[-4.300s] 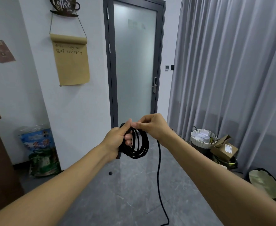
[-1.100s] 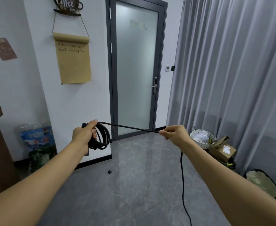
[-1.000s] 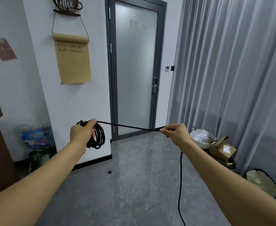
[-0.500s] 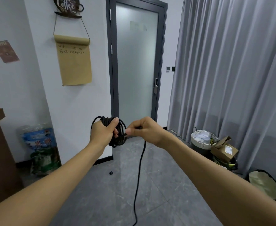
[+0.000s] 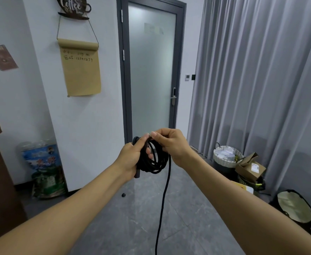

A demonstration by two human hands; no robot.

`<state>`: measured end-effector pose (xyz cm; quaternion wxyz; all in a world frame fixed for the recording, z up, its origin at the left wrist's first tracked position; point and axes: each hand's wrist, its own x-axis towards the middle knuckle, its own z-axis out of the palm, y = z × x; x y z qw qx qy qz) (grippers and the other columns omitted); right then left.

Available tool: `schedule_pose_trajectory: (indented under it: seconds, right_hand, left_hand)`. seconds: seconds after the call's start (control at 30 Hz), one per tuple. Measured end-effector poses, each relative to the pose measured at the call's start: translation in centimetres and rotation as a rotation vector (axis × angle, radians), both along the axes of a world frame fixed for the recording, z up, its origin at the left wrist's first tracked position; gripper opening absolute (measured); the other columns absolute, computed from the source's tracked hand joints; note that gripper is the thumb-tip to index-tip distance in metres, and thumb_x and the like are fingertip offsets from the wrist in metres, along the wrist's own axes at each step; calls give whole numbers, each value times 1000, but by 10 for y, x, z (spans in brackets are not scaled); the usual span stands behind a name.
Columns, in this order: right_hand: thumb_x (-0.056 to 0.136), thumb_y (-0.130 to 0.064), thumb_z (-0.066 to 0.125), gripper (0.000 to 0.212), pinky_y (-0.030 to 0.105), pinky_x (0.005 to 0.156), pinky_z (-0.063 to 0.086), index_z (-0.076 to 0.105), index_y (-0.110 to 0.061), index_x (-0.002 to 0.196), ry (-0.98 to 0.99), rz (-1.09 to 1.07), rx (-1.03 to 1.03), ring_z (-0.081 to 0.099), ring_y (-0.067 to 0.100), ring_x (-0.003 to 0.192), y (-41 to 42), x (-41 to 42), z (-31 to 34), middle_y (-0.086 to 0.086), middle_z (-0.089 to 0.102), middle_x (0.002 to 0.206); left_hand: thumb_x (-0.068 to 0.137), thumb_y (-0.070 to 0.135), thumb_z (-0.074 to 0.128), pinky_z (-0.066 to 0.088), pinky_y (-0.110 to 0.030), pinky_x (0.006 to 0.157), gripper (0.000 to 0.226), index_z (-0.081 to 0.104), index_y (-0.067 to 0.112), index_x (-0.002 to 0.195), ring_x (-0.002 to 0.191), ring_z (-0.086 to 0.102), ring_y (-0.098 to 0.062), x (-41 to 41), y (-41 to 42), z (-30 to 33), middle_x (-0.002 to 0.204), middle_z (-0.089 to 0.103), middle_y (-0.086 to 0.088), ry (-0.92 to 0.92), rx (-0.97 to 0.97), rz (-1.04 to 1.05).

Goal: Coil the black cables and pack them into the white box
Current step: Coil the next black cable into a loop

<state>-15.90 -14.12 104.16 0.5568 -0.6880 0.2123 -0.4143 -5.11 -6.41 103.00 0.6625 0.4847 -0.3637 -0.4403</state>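
A: So a second earlier we'd had the thin black rubber cable (image 5: 152, 159) stretched out between our hands. Now our right hand (image 5: 171, 145) pinched the strand against the coil, right beside the left hand (image 5: 132, 157) gripping the loops.

B: Yep, one more loop was on. The tail still hung below our right hand, and no white box was in sight.

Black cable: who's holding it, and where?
The left hand grips the coiled loops of the thin black cable; the right hand pinches the strand at the coil's top.
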Motion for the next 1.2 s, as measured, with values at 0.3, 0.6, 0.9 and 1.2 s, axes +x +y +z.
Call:
schedule_pose_trajectory:
  seconds: [0.3,0.6,0.9,1.2]
  right_hand:
    - [77,-17,75,20,16,52,49,61,-3,79,121,-168,-141,56,5,49,-2,-8,2,1,61,61]
    - [85,-29,68,28,19,46,33,64,-3,76,321,-245,-90,39,11,50,-18,-17,-15,3,51,59]
    - [85,-26,68,21,24,51,32,66,-10,71,439,-415,-74,41,14,56,-44,-57,-32,1,54,59]
    - [86,-17,67,9,19,46,32,68,-10,79,516,-507,-53,40,10,50,-57,-70,-37,-2,51,58]
  left_hand:
    - [88,37,59,42,-17,44,27,60,16,71,43,43,-7,1,2,-5,48,43,6,-18,31,-137]
    - [89,10,58,37,-16,43,17,58,12,72,37,39,-6,20,1,-10,40,41,8,-18,64,27]
    - [86,12,62,38,-14,40,12,56,14,77,35,40,-5,79,3,-21,39,44,9,97,139,228]
    - [84,12,67,44,-22,49,19,56,11,68,34,47,-6,113,6,-20,42,51,6,-48,130,447]
